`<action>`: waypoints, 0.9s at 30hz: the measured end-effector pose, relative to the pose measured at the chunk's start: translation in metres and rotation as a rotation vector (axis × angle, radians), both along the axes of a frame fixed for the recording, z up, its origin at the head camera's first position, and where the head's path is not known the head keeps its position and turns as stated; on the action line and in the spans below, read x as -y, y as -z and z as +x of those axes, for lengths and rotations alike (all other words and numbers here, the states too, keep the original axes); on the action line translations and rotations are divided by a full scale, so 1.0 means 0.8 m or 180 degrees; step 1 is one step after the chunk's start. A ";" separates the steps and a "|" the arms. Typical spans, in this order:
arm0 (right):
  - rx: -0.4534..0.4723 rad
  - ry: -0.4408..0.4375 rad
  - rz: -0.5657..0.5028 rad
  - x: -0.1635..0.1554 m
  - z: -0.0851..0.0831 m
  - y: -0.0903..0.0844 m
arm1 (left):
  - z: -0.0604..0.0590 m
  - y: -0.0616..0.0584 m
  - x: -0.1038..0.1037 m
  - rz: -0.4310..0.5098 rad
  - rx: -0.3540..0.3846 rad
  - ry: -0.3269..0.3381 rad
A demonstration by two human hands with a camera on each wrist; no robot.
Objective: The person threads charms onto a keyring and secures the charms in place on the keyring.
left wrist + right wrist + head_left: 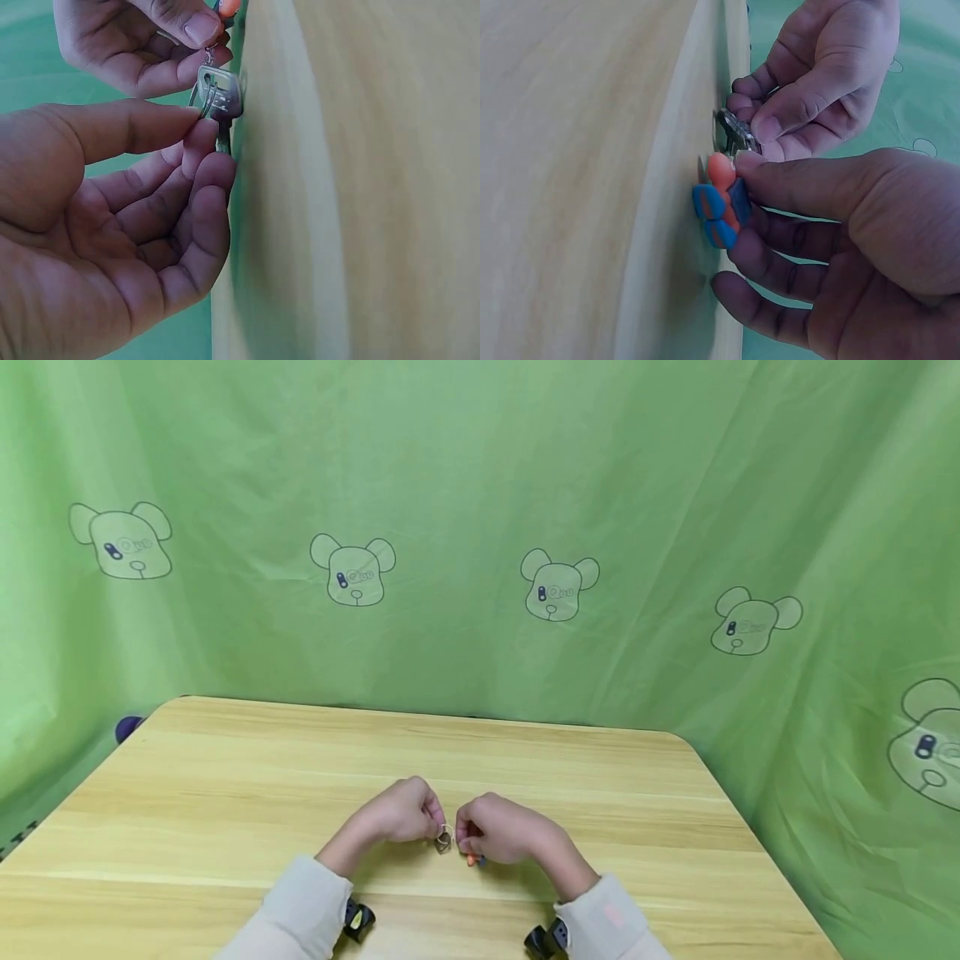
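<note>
Silver metal key (219, 91) on its ring is pinched by the left hand (405, 814), the orange-and-blue charm (718, 206) by the right hand (498, 831) above the wooden table (225, 793); separating them appears underway, demanding fine prying.

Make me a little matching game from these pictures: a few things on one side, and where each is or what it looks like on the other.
Things:
1. key
2. charm
3. table
4. curtain

Descriptions:
A. green, printed with bear heads
B. orange and blue, at the right hand
C. silver metal, pinched by the left hand
D. pale wood

Pairs: 1-C, 2-B, 3-D, 4-A
</note>
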State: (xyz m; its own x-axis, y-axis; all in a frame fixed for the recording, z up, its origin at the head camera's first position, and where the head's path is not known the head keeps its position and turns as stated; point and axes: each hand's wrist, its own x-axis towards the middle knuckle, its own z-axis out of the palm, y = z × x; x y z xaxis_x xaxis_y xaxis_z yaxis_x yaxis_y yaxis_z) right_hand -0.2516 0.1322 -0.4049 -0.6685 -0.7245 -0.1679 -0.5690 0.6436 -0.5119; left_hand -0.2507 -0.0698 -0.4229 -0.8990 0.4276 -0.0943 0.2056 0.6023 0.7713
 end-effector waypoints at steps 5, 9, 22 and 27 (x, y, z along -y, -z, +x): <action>-0.0029 -0.0019 0.0055 0.000 0.000 0.002 | 0.001 0.002 -0.005 -0.0088 -0.0090 -0.0034; 0.0003 0.0000 0.0035 0.000 0.001 0.002 | 0.004 0.002 -0.009 -0.0174 -0.0096 -0.0040; -0.0016 0.0041 0.0074 -0.006 -0.005 -0.003 | 0.006 -0.002 -0.009 -0.0416 -0.0247 0.0017; -0.0552 0.0188 -0.0021 -0.006 -0.012 -0.005 | 0.003 -0.009 -0.003 -0.0374 -0.0328 -0.0067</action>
